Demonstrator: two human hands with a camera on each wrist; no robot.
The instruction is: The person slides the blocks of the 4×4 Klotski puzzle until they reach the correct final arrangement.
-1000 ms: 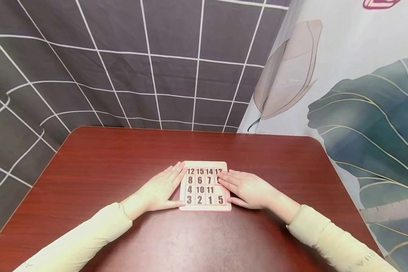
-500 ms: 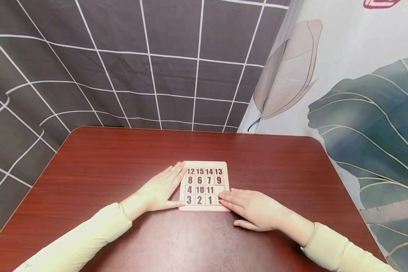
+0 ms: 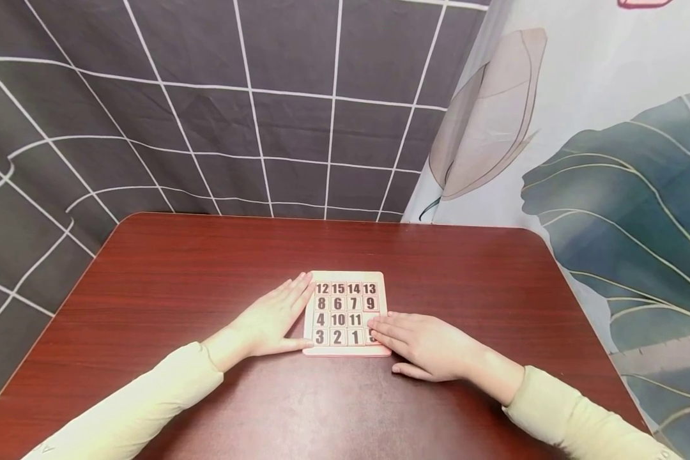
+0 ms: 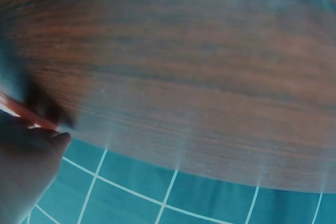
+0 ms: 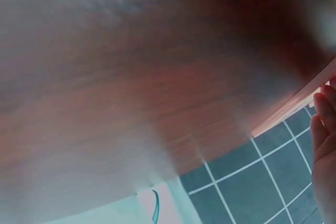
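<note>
A number slide puzzle (image 3: 347,276) with a pale frame lies flat on the table. Its tiles read 12, 15, 14, 13 in the top row; the gap is at the right end of the third row. My left hand (image 3: 267,321) rests along the puzzle's left side, straight fingers at the upper corner and thumb at the lower one. From the right, my right hand (image 3: 428,345) lays its straight fingertips over the gap and part of the 5 tile (image 3: 372,339) below it. Its thumb is off the frame. In the right wrist view, the right fingers (image 5: 321,124) show beside the puzzle's edge.
The reddish-brown wooden table (image 3: 236,249) extends around the puzzle on all sides. A dark curtain with white grid lines (image 3: 293,128) hangs behind its far edge. At the right hangs a pale curtain (image 3: 598,70) with large leaf prints.
My right hand has come down from the 13 and 9 tiles to the 5 tile, then shifted slightly up and left. My left hand has stayed put.
</note>
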